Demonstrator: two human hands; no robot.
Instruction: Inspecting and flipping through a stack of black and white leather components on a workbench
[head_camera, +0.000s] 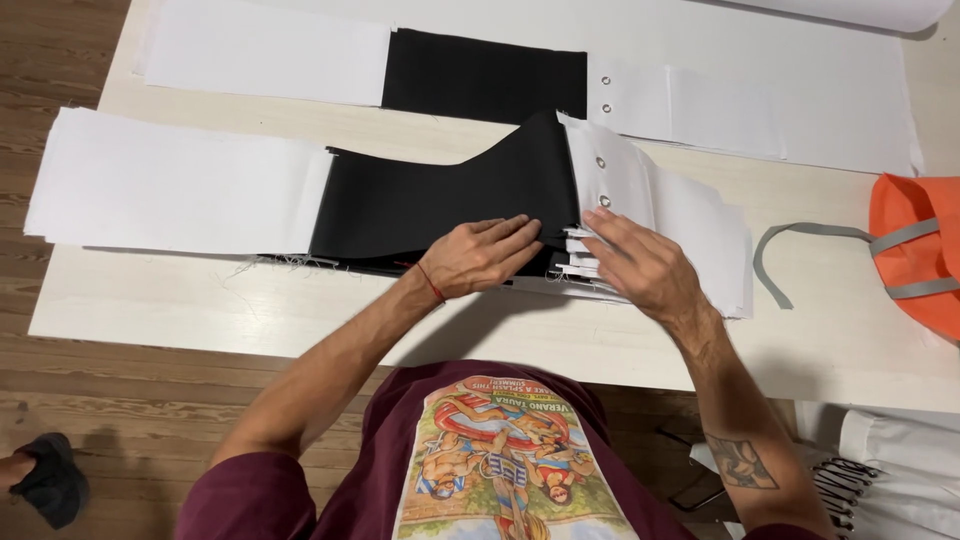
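Wooden flooring surrounds a pale table (300, 320) carrying stacks of black-and-white cloth panels. The left hand (485, 255) lies flat, fingers extended, pressing the near stack's black cloth (430, 205) at mid-table. The right hand (640, 262) has its fingers spread, fingertips on the white layers (690, 215) just right of it. Uneven pressure could skew the layers; loose threads (285, 262) at the near edge may snag.

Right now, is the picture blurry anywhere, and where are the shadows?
Head view: sharp throughout, evenly lit, no glare; a soft shadow lies on the table under the arms, near the left hand and right hand; the black fabric shows little detail.
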